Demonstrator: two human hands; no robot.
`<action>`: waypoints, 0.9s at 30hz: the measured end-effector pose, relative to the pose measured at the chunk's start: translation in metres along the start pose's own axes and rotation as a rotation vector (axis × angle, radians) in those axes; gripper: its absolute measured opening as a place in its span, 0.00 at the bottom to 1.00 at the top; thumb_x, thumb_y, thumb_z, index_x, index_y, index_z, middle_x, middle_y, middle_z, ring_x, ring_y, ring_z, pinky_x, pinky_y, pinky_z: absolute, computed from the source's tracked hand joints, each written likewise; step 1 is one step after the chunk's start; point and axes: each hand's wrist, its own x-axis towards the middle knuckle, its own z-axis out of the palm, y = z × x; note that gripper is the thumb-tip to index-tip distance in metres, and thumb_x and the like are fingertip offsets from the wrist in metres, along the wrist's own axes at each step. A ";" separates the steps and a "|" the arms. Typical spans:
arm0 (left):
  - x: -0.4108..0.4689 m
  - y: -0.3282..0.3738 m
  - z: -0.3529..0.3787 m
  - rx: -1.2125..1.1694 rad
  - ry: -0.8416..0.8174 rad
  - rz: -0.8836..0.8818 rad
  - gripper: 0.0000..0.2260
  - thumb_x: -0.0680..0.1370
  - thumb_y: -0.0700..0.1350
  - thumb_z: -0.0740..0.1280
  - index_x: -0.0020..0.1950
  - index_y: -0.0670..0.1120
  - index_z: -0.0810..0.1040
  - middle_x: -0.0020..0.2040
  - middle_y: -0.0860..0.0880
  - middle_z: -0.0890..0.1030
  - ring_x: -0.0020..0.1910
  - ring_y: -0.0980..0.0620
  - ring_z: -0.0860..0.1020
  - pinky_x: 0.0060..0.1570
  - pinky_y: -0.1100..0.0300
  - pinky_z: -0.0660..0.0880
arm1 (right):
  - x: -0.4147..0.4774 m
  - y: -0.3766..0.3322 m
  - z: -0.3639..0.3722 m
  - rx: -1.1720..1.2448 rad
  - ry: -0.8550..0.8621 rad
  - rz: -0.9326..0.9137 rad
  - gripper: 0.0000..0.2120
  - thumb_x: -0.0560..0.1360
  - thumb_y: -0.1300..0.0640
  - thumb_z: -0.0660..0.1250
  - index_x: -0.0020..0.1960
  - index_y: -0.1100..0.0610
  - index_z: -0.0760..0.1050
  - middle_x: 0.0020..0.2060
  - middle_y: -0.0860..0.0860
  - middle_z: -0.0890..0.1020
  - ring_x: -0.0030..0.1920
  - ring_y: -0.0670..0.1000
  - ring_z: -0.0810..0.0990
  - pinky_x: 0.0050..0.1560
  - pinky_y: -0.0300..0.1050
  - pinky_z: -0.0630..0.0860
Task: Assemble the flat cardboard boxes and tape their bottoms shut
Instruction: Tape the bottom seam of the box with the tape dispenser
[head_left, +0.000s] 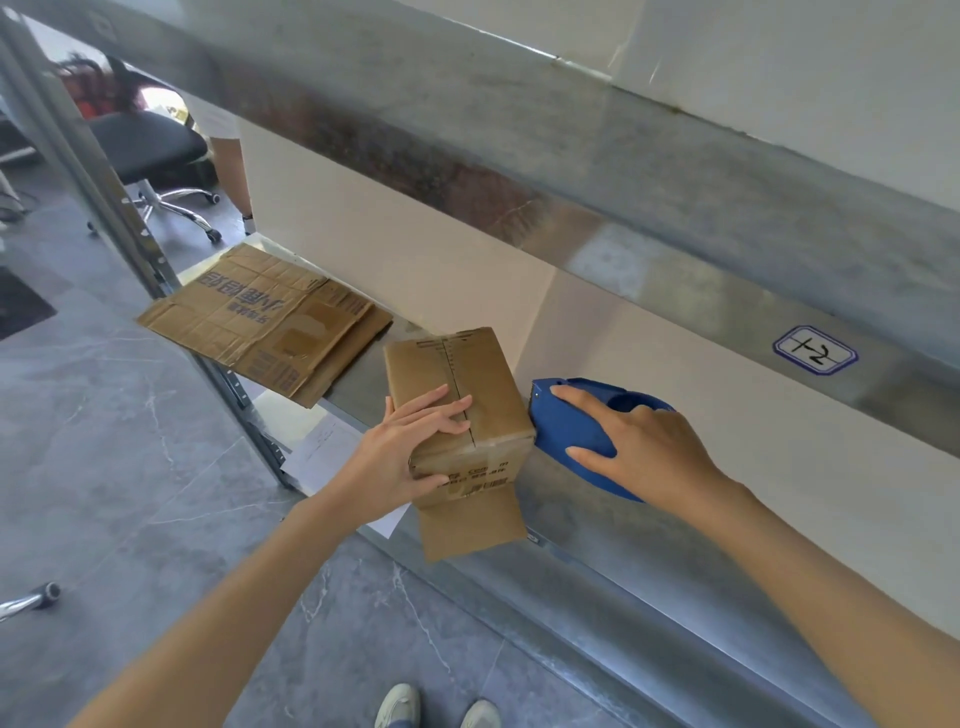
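The flat cardboard stack (270, 322) overhangs the shelf (597, 525) on the left. Mid-shelf, the left hand (410, 447) lies spread on the box (493, 364), pressing its seam. The box is probably light and easily dented, so it is best braced at the corners. The tape dispenser (571, 421) touches its right face, with the right hand (644, 447) wrapped round it. The wall crowds behind.
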 end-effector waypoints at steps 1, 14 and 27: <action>0.000 0.000 0.000 0.006 0.002 0.003 0.26 0.70 0.39 0.78 0.66 0.50 0.76 0.74 0.61 0.68 0.78 0.59 0.56 0.74 0.31 0.50 | 0.001 -0.002 0.000 -0.027 0.002 -0.014 0.32 0.79 0.36 0.56 0.79 0.37 0.46 0.24 0.46 0.66 0.24 0.45 0.65 0.25 0.40 0.64; 0.003 -0.002 0.002 0.003 0.008 0.009 0.26 0.70 0.39 0.78 0.66 0.50 0.76 0.74 0.64 0.67 0.78 0.60 0.56 0.74 0.34 0.46 | 0.027 -0.020 0.020 -0.083 0.009 0.011 0.30 0.82 0.40 0.54 0.80 0.41 0.46 0.25 0.48 0.67 0.24 0.48 0.64 0.24 0.42 0.58; 0.002 0.003 0.002 0.012 0.022 -0.005 0.27 0.70 0.39 0.77 0.66 0.51 0.75 0.74 0.64 0.67 0.78 0.59 0.56 0.73 0.29 0.48 | -0.008 0.017 0.112 0.535 0.061 0.363 0.29 0.78 0.40 0.65 0.75 0.37 0.57 0.33 0.47 0.78 0.29 0.42 0.69 0.31 0.39 0.63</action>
